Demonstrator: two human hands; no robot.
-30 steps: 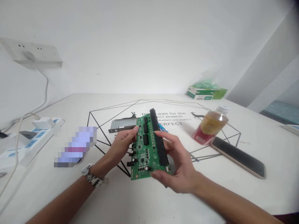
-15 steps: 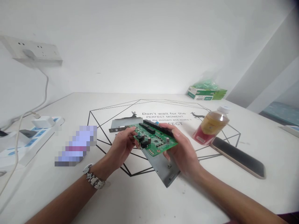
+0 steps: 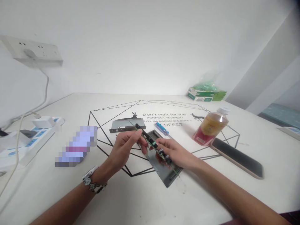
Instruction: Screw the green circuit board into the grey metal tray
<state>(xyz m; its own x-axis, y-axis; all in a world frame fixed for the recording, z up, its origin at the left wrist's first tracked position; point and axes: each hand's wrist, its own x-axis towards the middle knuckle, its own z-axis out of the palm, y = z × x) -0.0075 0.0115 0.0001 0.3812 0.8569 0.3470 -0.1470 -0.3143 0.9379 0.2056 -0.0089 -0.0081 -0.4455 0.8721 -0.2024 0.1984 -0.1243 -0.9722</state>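
Both my hands hold a circuit board point(image 3: 153, 143), turned nearly edge-on so that its row of black connectors and parts faces me. My left hand point(image 3: 126, 145) pinches its far left end between thumb and fingers. Around its near right part my right hand point(image 3: 174, 151) is closed, with the fingertips behind the board. Beneath the board lies a grey metal casing tray point(image 3: 164, 173), partly hidden by the hands. A metal cover with a dark front strip point(image 3: 127, 125) rests beyond my left hand. A blue-handled screwdriver point(image 3: 162, 128) lies just past the board.
A drink bottle point(image 3: 211, 126) leans at the right, with a dark phone point(image 3: 237, 157) beside it. At the left are a pixelated device point(image 3: 77, 147) and a power strip point(image 3: 42, 137) with cables. Green-and-white boxes point(image 3: 203, 93) stand at the back.
The circuit board has been tilted from showing its green face to nearly edge-on. My right hand has shifted lower and left, uncovering the screwdriver and more of the tray.
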